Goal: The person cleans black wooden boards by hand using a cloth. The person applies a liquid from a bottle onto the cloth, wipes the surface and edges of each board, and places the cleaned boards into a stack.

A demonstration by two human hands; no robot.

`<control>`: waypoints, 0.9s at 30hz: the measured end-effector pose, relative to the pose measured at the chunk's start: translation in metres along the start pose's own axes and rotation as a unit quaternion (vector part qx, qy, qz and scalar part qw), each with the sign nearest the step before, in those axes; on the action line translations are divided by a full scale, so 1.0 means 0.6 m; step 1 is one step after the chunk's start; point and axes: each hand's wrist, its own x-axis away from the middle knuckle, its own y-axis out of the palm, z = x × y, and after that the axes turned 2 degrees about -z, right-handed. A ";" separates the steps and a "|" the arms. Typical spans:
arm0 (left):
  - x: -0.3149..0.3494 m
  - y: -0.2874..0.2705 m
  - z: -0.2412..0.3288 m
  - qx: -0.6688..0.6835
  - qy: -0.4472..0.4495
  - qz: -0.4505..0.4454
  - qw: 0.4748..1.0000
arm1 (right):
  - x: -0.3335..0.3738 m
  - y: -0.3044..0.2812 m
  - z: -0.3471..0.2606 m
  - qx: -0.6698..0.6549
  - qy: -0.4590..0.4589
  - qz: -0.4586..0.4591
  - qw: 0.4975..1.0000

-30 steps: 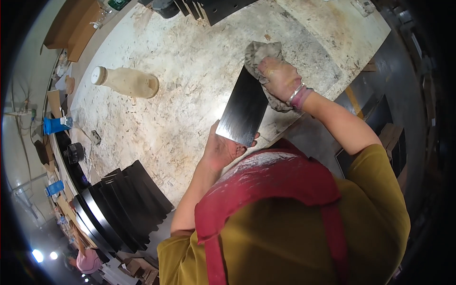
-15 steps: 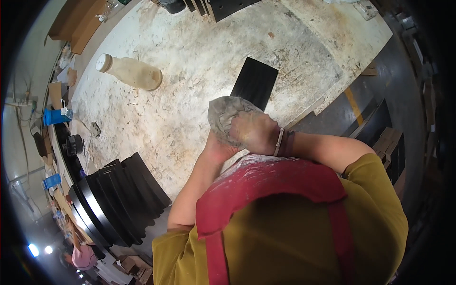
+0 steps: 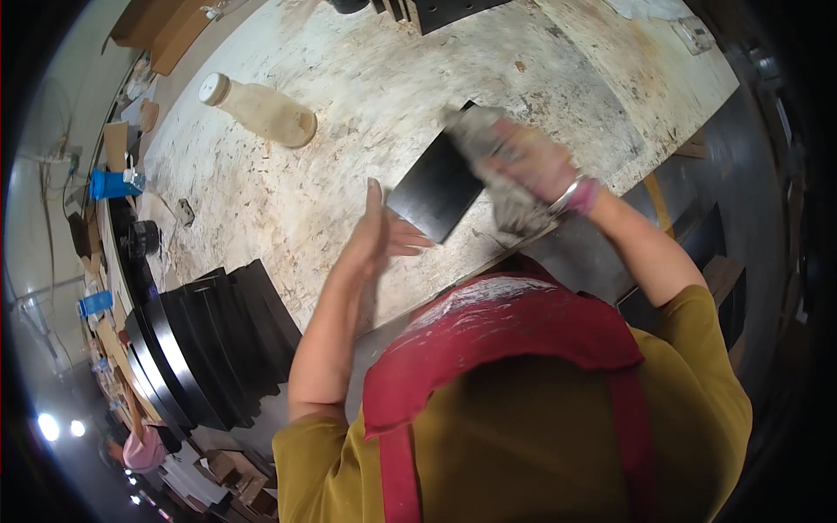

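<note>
A flat black rectangular panel (image 3: pixel 436 187) lies on the stained white worktable (image 3: pixel 349 96). My right hand (image 3: pixel 536 161) is closed on a crumpled grey rag (image 3: pixel 488 157), pressed on the panel's far right end; both are blurred by motion. Part of the rag hangs past the panel's right edge. At the panel's near left corner, my left hand (image 3: pixel 384 231) is open, thumb raised and fingers stretched toward the edge. The fingertips touch or nearly touch that corner.
On its side at the left lies a cloudy bottle (image 3: pixel 266 113) with a white cap. Stacked black panels (image 3: pixel 214 344) stand at the near left. More black pieces (image 3: pixel 445 13) are at the far edge. A person in pink (image 3: pixel 144 449) is in the left background.
My hands have parted from the bunched rag. The right has carried it out onto the panel's far end; the left has let go and opened beside the near corner.
</note>
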 end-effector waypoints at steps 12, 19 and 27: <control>-0.045 0.007 -0.043 -0.521 0.462 0.204 0.688 | -0.038 0.170 -0.057 0.319 -0.222 -0.008 0.921; -0.041 0.017 -0.047 -0.494 0.488 0.271 0.667 | -0.076 0.043 0.022 0.329 -0.107 0.207 0.915; -0.036 0.017 -0.045 -0.504 0.483 0.268 0.664 | -0.088 0.016 0.045 0.379 -0.124 0.190 0.897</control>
